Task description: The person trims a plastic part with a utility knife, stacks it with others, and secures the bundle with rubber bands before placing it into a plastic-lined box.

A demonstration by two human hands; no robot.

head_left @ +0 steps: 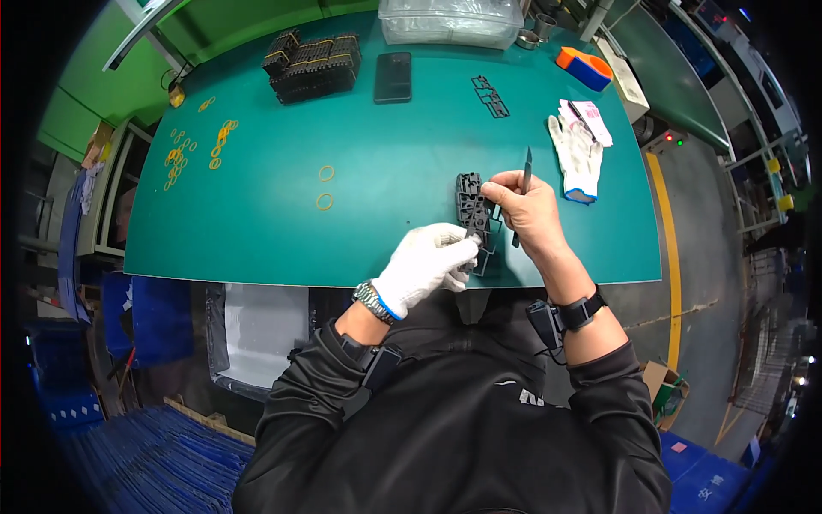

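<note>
My left hand (428, 261), in a white glove, is closed on the lower end of a black moulded plastic part (470, 199) near the table's front edge. A thin black plastic frame (485, 262) shows along the lower right of that part. My bare right hand (533, 210) has thumb and forefinger pinched at the part's upper right side. In the same hand sits a slim dark pointed tool (527, 164), like a craft knife. Its tip points away from me; the fingers hide its middle.
Yellow rubber bands (175, 156) are scattered at left. Stacked black parts (312, 68), a black phone (393, 77) and a clear plastic bin (450, 21) stand far back. To the right lie another black frame (491, 97), an orange-blue tape dispenser (586, 68) and a white glove (576, 158).
</note>
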